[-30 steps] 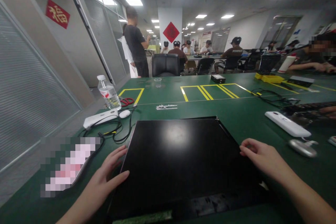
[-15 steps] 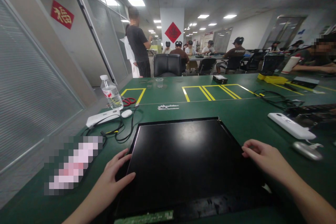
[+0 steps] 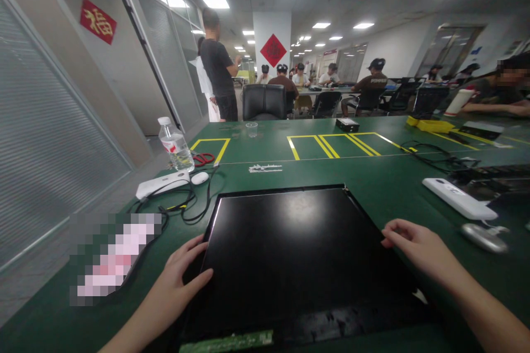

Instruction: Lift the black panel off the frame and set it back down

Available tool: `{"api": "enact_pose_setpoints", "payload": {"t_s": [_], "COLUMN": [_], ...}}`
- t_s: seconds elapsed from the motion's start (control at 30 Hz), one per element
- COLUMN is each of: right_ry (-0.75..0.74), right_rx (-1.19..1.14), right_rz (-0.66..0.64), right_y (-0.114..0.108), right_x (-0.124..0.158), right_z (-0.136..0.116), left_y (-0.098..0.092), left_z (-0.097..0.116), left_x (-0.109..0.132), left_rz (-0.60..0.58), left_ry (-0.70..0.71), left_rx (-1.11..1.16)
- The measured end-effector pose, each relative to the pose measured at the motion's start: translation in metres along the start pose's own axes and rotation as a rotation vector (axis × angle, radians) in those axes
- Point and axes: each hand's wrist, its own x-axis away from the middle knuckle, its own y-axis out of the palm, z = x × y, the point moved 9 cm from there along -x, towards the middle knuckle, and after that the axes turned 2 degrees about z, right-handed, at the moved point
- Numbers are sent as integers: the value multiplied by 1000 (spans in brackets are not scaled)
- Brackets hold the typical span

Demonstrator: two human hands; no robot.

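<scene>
A black LCD screen panel [image 3: 290,253] lies face up on the green table in front of me, in a thin dark frame. Along its near edge runs a green circuit board strip [image 3: 232,342]. My left hand [image 3: 182,270] holds the panel's left side, the thumb over the screen face and the fingers along the outer edge. On the right side, my right hand [image 3: 408,237] pinches the frame's edge between curled fingertips and thumb. The undersides of the fingers on both hands are partly hidden.
Left of the panel are black cables [image 3: 192,198], a white power bank [image 3: 163,185], a white mouse [image 3: 200,178], red-handled scissors [image 3: 202,160] and a water bottle [image 3: 176,146]. At right lie a white device [image 3: 457,198] and a silver mouse [image 3: 484,237]. Several people sit beyond.
</scene>
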Motion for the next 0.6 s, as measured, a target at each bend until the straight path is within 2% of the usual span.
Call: {"api": "enact_pose_setpoints", "payload": {"t_s": [0.27, 0.4, 0.43, 0.6], "right_ry": [13, -44, -53, -48], "right_rx": [61, 77, 78, 82], "right_rz": [-6, 2, 2, -3], "right_y": [2, 3, 3, 2], "right_x": [3, 5, 5, 6], "right_z": [-2, -8, -10, -11], "left_y": [3, -1, -2, 1], "left_z": [4, 29, 37, 71], "left_x": [4, 17, 20, 34], "left_rz": [-33, -38, -57, -329], "left_ry": [43, 204, 247, 401], "left_rx": [-48, -61, -48, -38]}}
